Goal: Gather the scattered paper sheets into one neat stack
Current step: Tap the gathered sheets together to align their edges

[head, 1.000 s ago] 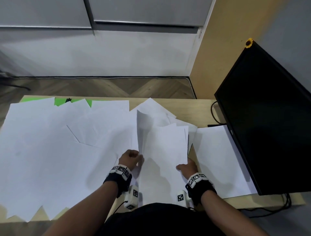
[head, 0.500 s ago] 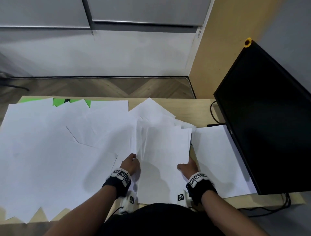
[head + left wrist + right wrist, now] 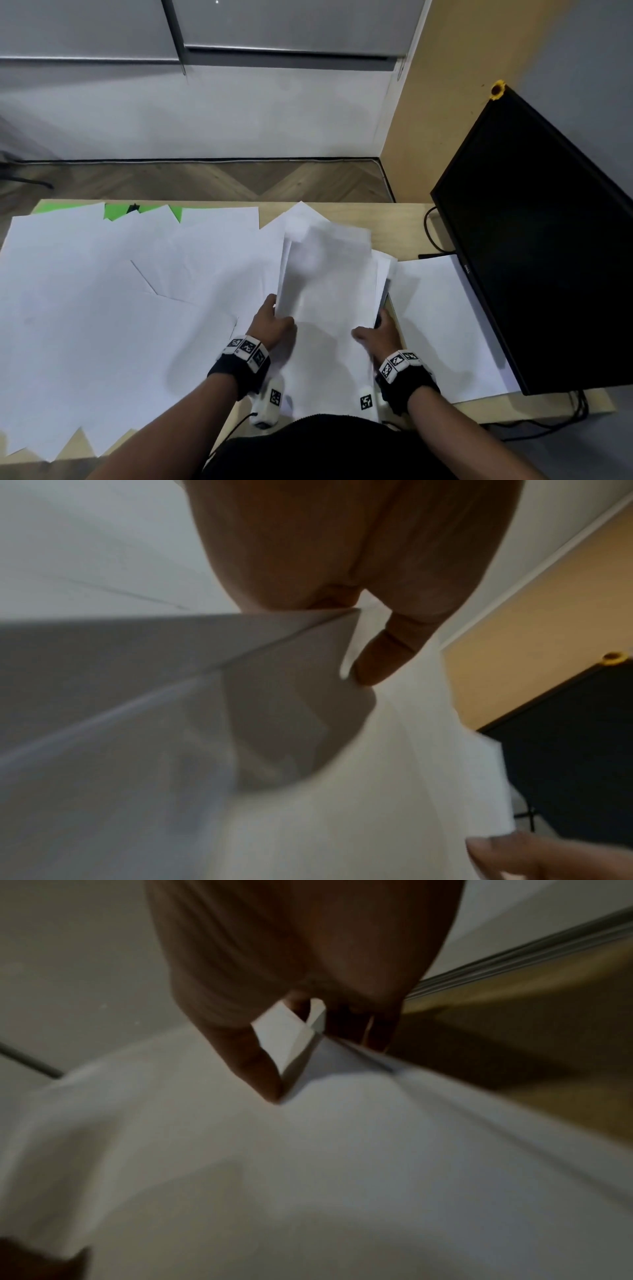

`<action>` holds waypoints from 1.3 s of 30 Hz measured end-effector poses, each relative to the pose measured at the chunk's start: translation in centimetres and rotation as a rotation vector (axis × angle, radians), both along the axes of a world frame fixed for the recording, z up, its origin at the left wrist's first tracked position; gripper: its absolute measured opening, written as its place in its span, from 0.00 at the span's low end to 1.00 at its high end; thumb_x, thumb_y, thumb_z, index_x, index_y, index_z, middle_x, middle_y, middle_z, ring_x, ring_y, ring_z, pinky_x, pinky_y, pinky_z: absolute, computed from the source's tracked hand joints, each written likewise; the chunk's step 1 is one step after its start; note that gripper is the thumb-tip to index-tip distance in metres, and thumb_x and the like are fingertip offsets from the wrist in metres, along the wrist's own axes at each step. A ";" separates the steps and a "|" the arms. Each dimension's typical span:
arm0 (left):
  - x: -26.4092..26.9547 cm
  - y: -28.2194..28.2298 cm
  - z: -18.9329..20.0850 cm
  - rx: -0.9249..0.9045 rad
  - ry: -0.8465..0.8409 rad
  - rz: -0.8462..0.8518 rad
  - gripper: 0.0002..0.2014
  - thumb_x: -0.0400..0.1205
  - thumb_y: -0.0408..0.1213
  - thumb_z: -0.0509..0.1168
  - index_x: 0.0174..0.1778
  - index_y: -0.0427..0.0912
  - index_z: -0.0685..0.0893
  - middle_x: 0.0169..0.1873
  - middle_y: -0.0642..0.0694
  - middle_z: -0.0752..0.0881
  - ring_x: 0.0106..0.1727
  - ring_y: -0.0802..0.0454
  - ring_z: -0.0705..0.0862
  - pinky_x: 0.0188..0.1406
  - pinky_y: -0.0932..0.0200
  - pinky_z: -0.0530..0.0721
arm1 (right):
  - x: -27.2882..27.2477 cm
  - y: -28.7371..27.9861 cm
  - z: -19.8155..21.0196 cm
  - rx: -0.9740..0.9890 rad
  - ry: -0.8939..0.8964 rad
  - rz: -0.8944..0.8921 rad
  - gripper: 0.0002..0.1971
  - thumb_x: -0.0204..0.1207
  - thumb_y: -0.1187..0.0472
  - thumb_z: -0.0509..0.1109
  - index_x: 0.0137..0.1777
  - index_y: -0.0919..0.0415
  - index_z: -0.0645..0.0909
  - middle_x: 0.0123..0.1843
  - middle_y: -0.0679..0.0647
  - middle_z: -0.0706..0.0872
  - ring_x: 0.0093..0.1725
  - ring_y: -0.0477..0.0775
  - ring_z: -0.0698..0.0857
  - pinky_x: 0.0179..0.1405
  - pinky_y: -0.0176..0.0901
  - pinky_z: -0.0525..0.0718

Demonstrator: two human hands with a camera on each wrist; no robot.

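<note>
A gathered bundle of white paper sheets stands tilted above the desk in front of me, blurred with motion. My left hand grips its left edge, thumb on top. My right hand grips its right edge, thumb pressed on the paper. Many more white sheets lie spread and overlapping over the left and middle of the desk. One single sheet lies flat to the right of the bundle, next to the monitor.
A black monitor stands at the right edge of the wooden desk, cables trailing behind and below it. A green sheet peeks out at the desk's far left edge. Wooden floor and grey cabinets lie beyond.
The bundle has been drawn together and lifted off the desk between both hands; its upright loose sheet has folded in. Both hands shifted slightly toward the far side.
</note>
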State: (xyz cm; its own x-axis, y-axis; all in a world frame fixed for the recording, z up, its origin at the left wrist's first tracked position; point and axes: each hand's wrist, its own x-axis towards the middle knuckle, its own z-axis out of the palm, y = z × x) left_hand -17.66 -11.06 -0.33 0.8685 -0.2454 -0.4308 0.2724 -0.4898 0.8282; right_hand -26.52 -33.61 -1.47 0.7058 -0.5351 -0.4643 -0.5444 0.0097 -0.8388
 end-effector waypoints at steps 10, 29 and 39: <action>1.9 0.7 3.9 -0.080 -0.107 0.002 0.14 0.59 0.40 0.65 0.41 0.46 0.84 0.37 0.45 0.89 0.41 0.44 0.87 0.42 0.56 0.83 | 2.5 1.8 5.6 0.099 -0.246 -0.084 0.14 0.56 0.75 0.68 0.40 0.58 0.79 0.33 0.50 0.81 0.31 0.49 0.77 0.30 0.39 0.80; 2.4 1.0 9.5 -0.307 -0.252 0.288 0.14 0.61 0.40 0.72 0.42 0.44 0.85 0.43 0.43 0.90 0.46 0.43 0.88 0.51 0.42 0.87 | 3.9 4.7 11.7 -0.229 -0.390 -0.054 0.29 0.59 0.60 0.68 0.65 0.62 0.78 0.54 0.57 0.88 0.52 0.56 0.86 0.50 0.34 0.81; 2.3 2.5 10.6 -0.381 -0.355 0.275 0.19 0.62 0.36 0.71 0.49 0.51 0.80 0.47 0.48 0.88 0.48 0.50 0.87 0.49 0.53 0.84 | 3.3 5.1 11.6 -0.192 -0.472 -0.092 0.22 0.59 0.62 0.69 0.57 0.55 0.76 0.49 0.53 0.87 0.46 0.49 0.85 0.53 0.48 0.84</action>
State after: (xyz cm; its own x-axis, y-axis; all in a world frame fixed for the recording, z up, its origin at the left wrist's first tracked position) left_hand -15.38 -8.51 10.29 0.9970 -0.0715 -0.0280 0.0215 -0.0904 0.9957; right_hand -23.20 -28.53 10.16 0.7604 -0.6494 0.0063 -0.1101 -0.1384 -0.9842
